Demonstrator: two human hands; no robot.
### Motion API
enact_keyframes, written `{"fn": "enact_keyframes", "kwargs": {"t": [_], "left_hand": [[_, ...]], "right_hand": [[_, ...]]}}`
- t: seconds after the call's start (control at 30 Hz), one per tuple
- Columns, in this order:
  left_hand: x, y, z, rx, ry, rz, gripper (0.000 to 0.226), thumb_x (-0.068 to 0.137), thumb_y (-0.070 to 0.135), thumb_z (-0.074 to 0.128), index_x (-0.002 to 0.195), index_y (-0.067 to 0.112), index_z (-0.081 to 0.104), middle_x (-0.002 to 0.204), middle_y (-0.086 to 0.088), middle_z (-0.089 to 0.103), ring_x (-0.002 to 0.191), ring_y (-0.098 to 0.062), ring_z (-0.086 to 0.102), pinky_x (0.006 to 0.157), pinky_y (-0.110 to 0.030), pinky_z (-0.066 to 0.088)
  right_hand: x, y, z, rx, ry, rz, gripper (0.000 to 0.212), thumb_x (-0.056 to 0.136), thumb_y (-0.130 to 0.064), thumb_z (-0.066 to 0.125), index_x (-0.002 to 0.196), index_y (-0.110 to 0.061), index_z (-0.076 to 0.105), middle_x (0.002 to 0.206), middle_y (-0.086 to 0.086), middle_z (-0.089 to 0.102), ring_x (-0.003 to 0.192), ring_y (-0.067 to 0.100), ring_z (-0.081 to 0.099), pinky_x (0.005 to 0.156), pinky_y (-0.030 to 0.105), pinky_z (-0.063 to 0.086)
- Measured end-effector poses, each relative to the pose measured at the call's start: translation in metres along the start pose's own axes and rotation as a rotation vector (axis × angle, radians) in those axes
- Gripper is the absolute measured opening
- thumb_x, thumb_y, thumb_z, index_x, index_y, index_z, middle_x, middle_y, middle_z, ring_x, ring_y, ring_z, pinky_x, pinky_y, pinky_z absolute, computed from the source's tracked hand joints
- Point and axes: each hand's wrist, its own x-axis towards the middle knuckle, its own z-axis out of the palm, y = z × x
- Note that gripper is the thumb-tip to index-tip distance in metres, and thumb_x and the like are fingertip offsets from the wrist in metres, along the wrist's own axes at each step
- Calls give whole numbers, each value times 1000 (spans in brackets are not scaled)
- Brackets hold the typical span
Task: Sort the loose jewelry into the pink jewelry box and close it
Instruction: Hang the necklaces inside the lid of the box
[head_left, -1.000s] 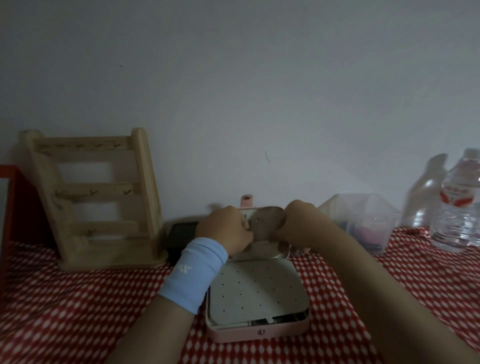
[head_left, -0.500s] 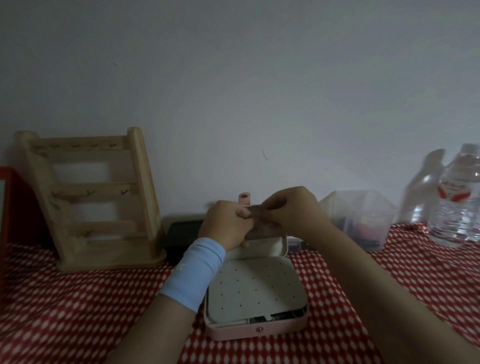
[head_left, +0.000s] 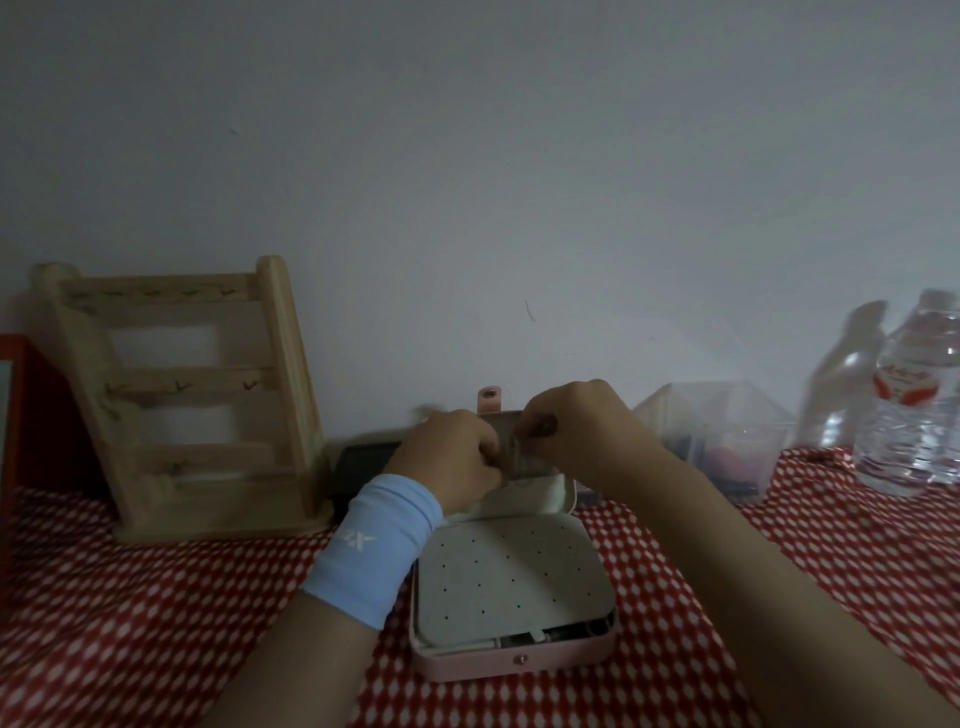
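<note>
Pink and standing open, the one jewelry box (head_left: 509, 662) sits at lower centre on the checked bench cloth (head_left: 130, 623). Its dotted grey insert (head_left: 509, 577) lies flat and its lid (head_left: 540, 493) is raised at the back. Just above the lid, two hands meet. The left hand (head_left: 452, 457), in a blue wristband (head_left: 371, 545), and the right hand (head_left: 576, 421) each have a curled grip pinching one small greyish piece (head_left: 519, 449), too dim to identify. If either pinch slackens, I judge the piece could fall behind the lid or onto the busy cloth and be hard to find. At left stands one wooden hook rack (head_left: 182, 395). One black case (head_left: 363, 457) lies behind the hands. At right are one clear container (head_left: 722, 431) and one red-labelled bottle (head_left: 914, 415), perhaps with a second beside it.
</note>
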Motion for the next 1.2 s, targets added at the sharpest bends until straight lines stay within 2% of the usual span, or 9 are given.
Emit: {"fn": "enact_keyframes", "kwargs": {"t": [0.1, 0.23, 0.33, 0.47, 0.6, 0.67, 0.83, 0.97, 1.2], "left_hand": [[1, -2, 7, 74, -50, 22, 10, 87, 20, 63, 83, 21, 73, 77, 4, 65, 76, -14, 60, 79, -26, 48], [3, -1, 13, 164, -23, 66, 11, 87, 23, 62, 85, 21, 73, 83, 1, 68, 82, -18, 61, 83, -28, 49], [4, -1, 15, 198, 7, 56, 14, 88, 25, 61, 84, 17, 72, 81, -1, 67, 80, -20, 62, 82, -32, 53], [2, -1, 13, 276, 67, 51, 20, 88, 32, 62, 81, 15, 71, 76, -1, 65, 76, -19, 62, 78, -31, 53], [1, 0, 10, 316, 33, 51, 24, 88, 37, 60, 83, 15, 71, 79, -2, 66, 78, -21, 63, 79, -31, 53], [0, 1, 11, 341, 17, 57, 24, 90, 35, 58, 86, 15, 70, 82, -2, 68, 78, -21, 64, 79, -31, 53], [-1, 0, 10, 351, -12, 38, 19, 91, 29, 53, 85, 16, 66, 81, -1, 65, 77, -20, 62, 73, -29, 51], [0, 0, 8, 349, -12, 42, 15, 88, 30, 57, 85, 19, 67, 79, 3, 64, 74, -16, 60, 67, -26, 46], [-8, 3, -7, 194, -13, 31, 14, 88, 28, 61, 79, 19, 68, 78, 2, 65, 69, -11, 59, 55, -21, 37]], "right_hand": [[2, 4, -7, 16, -61, 83, 21, 87, -10, 70, 99, -24, 80, 92, -7, 73, 84, 9, 66, 85, 23, 55], [3, 3, 3, -177, -267, 151, 17, 83, -23, 75, 100, -19, 75, 84, -4, 64, 80, 14, 64, 80, 30, 58], [2, -7, 9, -215, -333, 120, 27, 83, -29, 77, 108, -22, 73, 83, -6, 54, 84, 15, 57, 77, 28, 49], [6, -8, 21, -220, -302, 170, 27, 85, -33, 75, 109, -24, 72, 83, -6, 54, 73, 13, 53, 71, 27, 43], [9, -6, 20, -89, -345, 166, 22, 89, -33, 71, 109, -26, 76, 108, -1, 69, 94, 18, 63, 89, 30, 52], [8, -6, 17, -56, -367, 152, 21, 89, -32, 71, 109, -26, 77, 107, -1, 70, 97, 19, 65, 93, 33, 54], [4, -7, 18, -194, -328, 177, 24, 90, -32, 69, 110, -20, 68, 82, -6, 57, 82, 15, 60, 80, 28, 54], [0, -8, 21, -173, -393, 187, 33, 92, -36, 67, 121, -21, 66, 105, 0, 64, 90, 16, 61, 83, 28, 52], [2, -6, 13, -73, -263, 128, 20, 90, -37, 67, 101, -22, 74, 91, -3, 68, 82, 15, 66, 83, 36, 59]]}}
